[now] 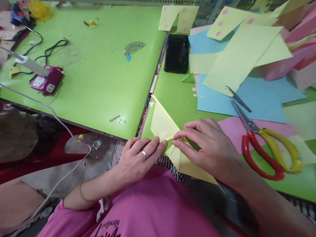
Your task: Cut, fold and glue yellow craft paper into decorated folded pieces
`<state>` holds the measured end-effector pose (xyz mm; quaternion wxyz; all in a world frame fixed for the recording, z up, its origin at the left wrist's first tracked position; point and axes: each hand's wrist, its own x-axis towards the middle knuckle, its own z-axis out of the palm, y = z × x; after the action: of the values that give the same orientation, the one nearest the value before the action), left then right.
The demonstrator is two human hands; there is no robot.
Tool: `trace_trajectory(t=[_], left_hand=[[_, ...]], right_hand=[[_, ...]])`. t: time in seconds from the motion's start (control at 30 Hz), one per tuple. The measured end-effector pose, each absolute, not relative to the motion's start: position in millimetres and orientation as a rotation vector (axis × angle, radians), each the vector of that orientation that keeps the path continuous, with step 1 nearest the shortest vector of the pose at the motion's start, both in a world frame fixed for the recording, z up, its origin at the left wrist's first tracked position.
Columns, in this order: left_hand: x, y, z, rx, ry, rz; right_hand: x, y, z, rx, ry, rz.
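Pink shirt [158, 207], black lettering [111, 224], fingers [189, 132] pinching paper [161, 121]

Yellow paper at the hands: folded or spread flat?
Folded, at least partly: the yellow paper shows a narrow doubled strip along one edge, running toward the right hand.

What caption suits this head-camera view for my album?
Left hand and right hand meet at folded yellow paper, red-and-yellow-handled scissors lying nearby.

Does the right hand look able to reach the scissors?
Probably yes: the scissors lie uncovered beside the right hand, though its fingers would first have to leave the folded yellow paper.
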<state>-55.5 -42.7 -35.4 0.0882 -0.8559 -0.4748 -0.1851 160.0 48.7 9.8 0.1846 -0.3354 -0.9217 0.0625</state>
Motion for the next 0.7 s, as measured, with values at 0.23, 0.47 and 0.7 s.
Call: trace_trajectory(t=[0.23,0.47,0.7], left_hand=[[-55.6,-42.7,-36.5,-2.538,-1.403,-0.517],[-55.0,-42.8,-37.4,-2.537,-1.415,-0.552],[-54.0,-41.7,-35.7,-2.538,-1.420,-0.565]], right_hand=[[151.7,64.2,16.0,-0.921,-2.749,0.370],[148.2,67.0,19.8,-0.946,-2.774,0.515],[147.1,69.9,20.2,-0.901,-2.809,0.565]])
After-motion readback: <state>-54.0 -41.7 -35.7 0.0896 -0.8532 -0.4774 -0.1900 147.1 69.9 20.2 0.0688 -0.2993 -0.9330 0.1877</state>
